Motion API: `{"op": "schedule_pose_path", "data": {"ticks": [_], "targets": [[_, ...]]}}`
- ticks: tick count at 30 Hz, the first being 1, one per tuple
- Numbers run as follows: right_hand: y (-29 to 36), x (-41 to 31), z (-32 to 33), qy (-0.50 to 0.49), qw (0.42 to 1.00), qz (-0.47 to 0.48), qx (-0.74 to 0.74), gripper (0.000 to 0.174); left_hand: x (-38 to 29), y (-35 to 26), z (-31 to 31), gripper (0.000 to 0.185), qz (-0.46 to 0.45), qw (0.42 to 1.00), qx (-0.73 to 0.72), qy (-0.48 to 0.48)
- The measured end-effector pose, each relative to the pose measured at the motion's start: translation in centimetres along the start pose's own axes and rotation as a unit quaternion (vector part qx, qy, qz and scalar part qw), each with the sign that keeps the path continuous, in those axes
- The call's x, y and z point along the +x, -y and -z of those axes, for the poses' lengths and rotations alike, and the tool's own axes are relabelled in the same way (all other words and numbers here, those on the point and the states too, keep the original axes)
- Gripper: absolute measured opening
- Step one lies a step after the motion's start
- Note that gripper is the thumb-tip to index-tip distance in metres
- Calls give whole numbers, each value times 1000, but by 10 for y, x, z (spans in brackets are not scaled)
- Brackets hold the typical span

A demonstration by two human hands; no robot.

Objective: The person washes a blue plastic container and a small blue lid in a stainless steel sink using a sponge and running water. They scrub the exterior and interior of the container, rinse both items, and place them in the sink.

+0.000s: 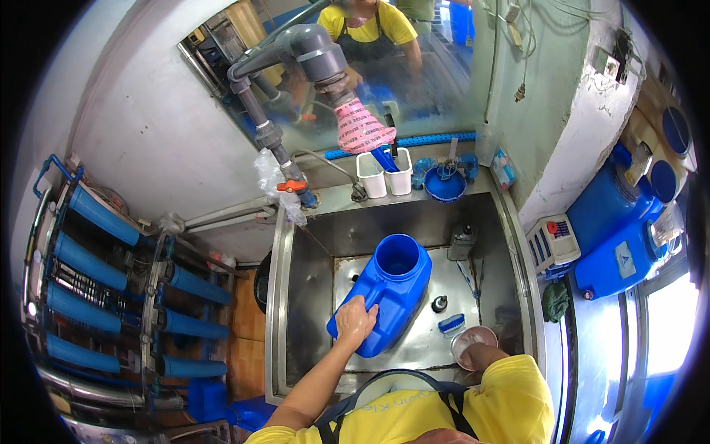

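Note:
My left hand grips the moulded handle of a big blue plastic jerrycan. The can leans inside a stainless steel sink, its round, uncapped mouth facing up and away from me. At the sink's near right, my right hand reaches into a small pink bowl with something whitish in it; its fingers are hidden, so I cannot tell whether they hold anything. Just beyond the bowl lies a blue scrubbing brush. A small dark-capped bottle is on the sink floor beside it.
Toothbrushes and a grey bottle lie farther back in the sink. White containers and a blue basin line its back ledge. Over them hangs a grey pipe wrapped in pink tape. Blue filter housings stand left, blue drums right.

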State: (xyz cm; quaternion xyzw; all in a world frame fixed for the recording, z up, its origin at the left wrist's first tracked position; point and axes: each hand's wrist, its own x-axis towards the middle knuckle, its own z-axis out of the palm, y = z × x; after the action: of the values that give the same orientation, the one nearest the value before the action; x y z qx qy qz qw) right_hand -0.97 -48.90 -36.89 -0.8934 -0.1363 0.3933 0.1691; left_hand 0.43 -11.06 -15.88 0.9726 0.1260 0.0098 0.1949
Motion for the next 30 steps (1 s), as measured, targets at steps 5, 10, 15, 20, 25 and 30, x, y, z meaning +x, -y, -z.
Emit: {"op": "schedule_pose_path", "data": {"ticks": [5,10,15,20,25,30], "targets": [[-1,1,-3,0,1000,-13,-3,50,0,2,-2,35,-7,1000,-2,-5],[5,7,-11,0,1000,-21,-8,50,-1,0,5,35,-2,1000,1,0],[4,16,-13,4,999,-30,-39,51,-1,-1,1,34,2,1000,8,-3],[-10,26,-7,41,994,-46,-91,51,-2,0,-2,33,1,1000,7,-13],[-30,45,-11,161,976,-49,-137,51,0,-3,-1,33,3,1000,7,-5],[6,61,100,202,914,-22,352,58,1,2,-2,38,21,1000,7,17]]}}
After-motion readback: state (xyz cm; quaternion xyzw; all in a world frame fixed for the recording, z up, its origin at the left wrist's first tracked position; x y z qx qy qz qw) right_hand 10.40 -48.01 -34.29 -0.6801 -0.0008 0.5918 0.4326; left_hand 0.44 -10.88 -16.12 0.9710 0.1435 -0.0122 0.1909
